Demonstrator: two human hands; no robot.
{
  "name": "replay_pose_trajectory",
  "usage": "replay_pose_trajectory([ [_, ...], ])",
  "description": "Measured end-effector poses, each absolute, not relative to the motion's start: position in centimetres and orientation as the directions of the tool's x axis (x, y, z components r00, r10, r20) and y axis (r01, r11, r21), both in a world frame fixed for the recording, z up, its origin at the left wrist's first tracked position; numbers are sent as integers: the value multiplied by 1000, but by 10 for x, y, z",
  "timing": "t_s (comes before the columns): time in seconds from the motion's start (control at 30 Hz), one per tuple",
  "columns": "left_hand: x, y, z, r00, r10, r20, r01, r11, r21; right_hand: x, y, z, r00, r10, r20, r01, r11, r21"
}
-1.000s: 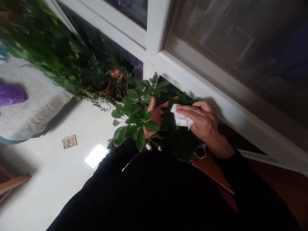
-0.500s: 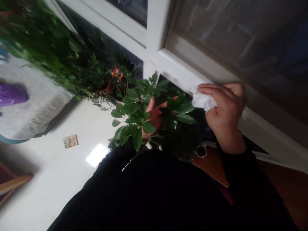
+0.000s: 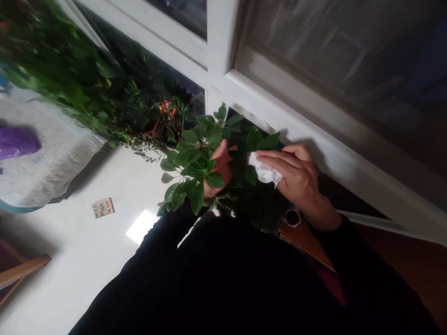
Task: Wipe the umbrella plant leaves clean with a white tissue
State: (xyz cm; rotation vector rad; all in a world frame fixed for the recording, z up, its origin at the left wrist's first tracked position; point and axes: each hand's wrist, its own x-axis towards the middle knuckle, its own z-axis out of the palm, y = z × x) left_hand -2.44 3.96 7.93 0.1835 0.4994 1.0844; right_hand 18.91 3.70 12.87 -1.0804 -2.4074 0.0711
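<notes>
A leafy green houseplant (image 3: 188,160) with glossy oval leaves stands in front of me. My left hand (image 3: 220,172) reaches in among its leaves, thumb stretched up and apart from the fingers; leaves hide much of the fingers. To its right, my right hand (image 3: 296,174) is closed on a crumpled white tissue (image 3: 266,169). The tissue is beside the plant's right-hand leaves (image 3: 261,139), seemingly touching one of them. Below the right hand, a small dark-centred pot with a pale rim (image 3: 292,217) is on a brown wooden surface (image 3: 307,242).
A white window frame (image 3: 296,111) runs along the right, close to my right hand. More plants (image 3: 77,79) line the upper left. A covered bed or sofa (image 3: 66,149) bears a purple item (image 3: 17,141). A colourful small box (image 3: 104,208) lies on the white floor (image 3: 87,260).
My right hand has moved left and slightly down with the tissue, away from the window frame to the plant's leaves. The left hand stays among the leaves, nearly unmoved.
</notes>
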Motion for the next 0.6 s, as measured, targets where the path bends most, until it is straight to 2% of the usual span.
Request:
replay_pose_trajectory([
  [0.13, -24, 38, 80, 373, 896, -239, -768, 443, 462, 197, 54, 132, -486, 747, 454, 738, 629, -245],
  [0.3, -28, 37, 82, 387, 882, -270, -699, 472, 538, 204, 64, 140, -419, 720, 553, 748, 619, -240],
  [0.43, -28, 37, 80, 355, 888, -291, -727, 458, 512, 195, 51, 150, -341, 693, 635, 742, 613, -271],
  [0.5, -28, 37, 78, 358, 891, -278, -744, 452, 492, 187, 42, 151, -394, 689, 608, 705, 651, -281],
  [0.6, -28, 36, 78, 387, 891, -236, -747, 453, 486, 180, 38, 146, -565, 680, 467, 638, 719, -275],
])
